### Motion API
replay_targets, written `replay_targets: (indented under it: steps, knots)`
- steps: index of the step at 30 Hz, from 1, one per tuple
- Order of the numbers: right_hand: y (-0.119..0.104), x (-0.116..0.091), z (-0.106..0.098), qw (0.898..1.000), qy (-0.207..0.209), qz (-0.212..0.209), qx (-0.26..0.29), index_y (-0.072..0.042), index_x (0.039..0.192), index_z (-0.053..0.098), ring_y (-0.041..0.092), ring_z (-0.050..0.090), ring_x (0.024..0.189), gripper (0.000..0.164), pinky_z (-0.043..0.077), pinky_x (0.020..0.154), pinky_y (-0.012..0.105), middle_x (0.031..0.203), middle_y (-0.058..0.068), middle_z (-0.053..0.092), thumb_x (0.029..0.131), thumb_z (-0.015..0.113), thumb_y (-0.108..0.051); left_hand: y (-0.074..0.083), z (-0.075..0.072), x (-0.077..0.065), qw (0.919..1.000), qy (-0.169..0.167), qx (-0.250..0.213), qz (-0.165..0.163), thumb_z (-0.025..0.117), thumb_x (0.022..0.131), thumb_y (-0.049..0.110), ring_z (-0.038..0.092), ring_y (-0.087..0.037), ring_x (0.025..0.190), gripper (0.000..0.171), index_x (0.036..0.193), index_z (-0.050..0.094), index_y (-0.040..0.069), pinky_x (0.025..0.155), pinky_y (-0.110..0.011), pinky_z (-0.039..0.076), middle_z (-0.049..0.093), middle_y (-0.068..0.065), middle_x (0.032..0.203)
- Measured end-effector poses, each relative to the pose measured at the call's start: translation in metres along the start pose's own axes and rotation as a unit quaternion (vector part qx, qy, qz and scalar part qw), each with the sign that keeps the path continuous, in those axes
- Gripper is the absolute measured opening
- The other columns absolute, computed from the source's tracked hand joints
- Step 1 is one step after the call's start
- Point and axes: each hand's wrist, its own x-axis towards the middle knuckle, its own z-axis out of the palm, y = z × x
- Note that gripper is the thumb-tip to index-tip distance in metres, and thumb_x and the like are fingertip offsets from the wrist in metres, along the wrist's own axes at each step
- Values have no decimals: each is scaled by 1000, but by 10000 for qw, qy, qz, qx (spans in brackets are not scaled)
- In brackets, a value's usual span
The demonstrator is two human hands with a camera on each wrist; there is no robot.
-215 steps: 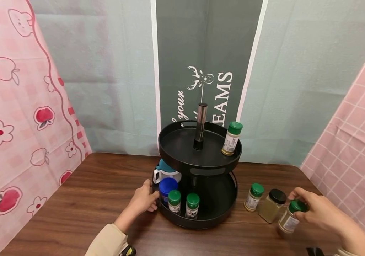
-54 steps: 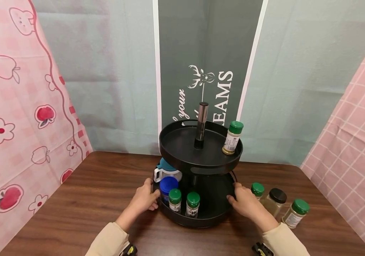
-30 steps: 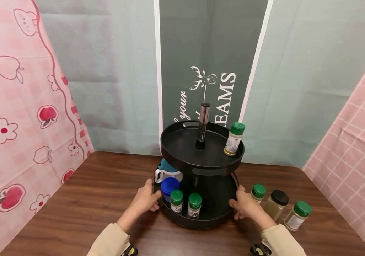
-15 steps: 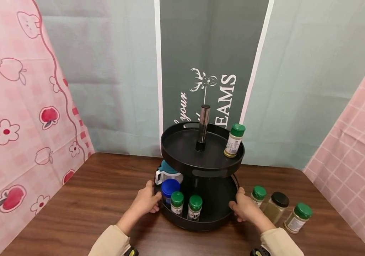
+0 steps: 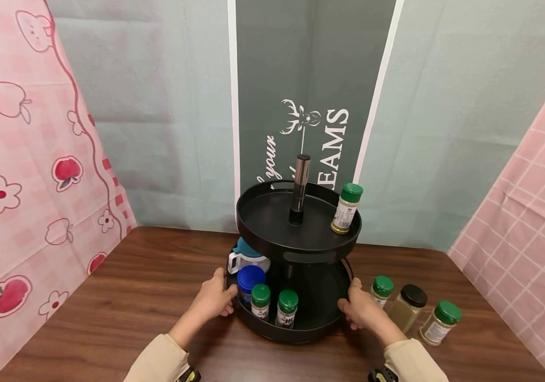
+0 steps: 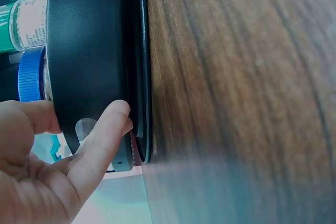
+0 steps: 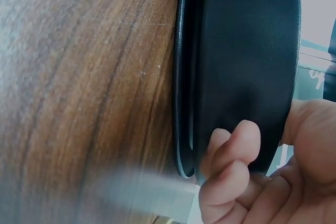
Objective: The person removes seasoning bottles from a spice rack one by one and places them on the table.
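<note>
A black two-tier turntable organizer (image 5: 296, 246) stands on the table. My left hand (image 5: 212, 298) holds the left side of its lower tier (image 5: 322, 297), thumb at the rim, fingers along the outer wall. On the right side my right hand (image 5: 364, 307) grips the same tier, its fingers (image 7: 247, 140) curled against the wall. Near my left hand, the lower tier carries a blue-lidded jar (image 5: 251, 278), two green-capped spice jars, one in front (image 5: 287, 307), and a clear container with teal lid and white handle (image 5: 248, 260). A green-capped spice jar (image 5: 346, 208) stands on the upper tier.
Right of the organizer, on the wooden table (image 5: 157, 276), stand a green-capped jar (image 5: 382, 288) partly behind my right hand, a black-capped square jar (image 5: 408, 306) and another green-capped jar (image 5: 439, 322). Fabric backdrops (image 5: 196, 132) hang behind and at both sides.
My right hand has let go of the outermost green-capped jar on the table and moved left to the lower tier's rim. My left hand and the organizer stay in place.
</note>
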Motion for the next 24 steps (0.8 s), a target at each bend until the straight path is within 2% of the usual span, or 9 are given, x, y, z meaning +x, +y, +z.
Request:
replay_targets:
  steps: [4,9,14,19,24]
  knots:
    - [0,0,0,10000,-20,41,18,22,132,-4,19,50,40,76,40,40,28,54,7,53,86,46,-13,-1,-1,1,9982,191,534,176,55,81,9,53,-13,38,40,113,42,-10,39,-31,49,54,-5,49]
    - [0,1,2,10000,17,31,-6,22,132,-4,19,50,40,76,41,41,29,53,7,52,87,46,-13,0,-4,2,9857,495,1548,440,58,80,18,54,-16,51,26,95,52,-2,53,-36,47,52,1,47]
    - [1,1,5,9999,83,-66,-48,23,132,-3,19,50,39,75,41,41,30,51,6,52,87,46,-12,5,-10,0,9798,251,1930,470,59,82,20,55,-22,63,24,91,52,-1,59,-42,48,52,-3,57]
    - [0,1,5,10000,61,-33,25,22,132,-3,19,50,39,74,42,42,30,51,6,52,87,46,-12,15,-17,-4,9739,-173,2228,387,59,85,20,53,-19,62,25,94,53,-3,57,-39,46,52,-1,55]
    - [0,2,2,10000,-8,-6,-31,22,132,-3,19,50,39,74,42,42,30,52,7,52,88,45,-12,25,-22,-8,9620,-261,2670,504,64,82,23,51,-21,61,33,100,55,-3,54,-39,45,56,-8,67]
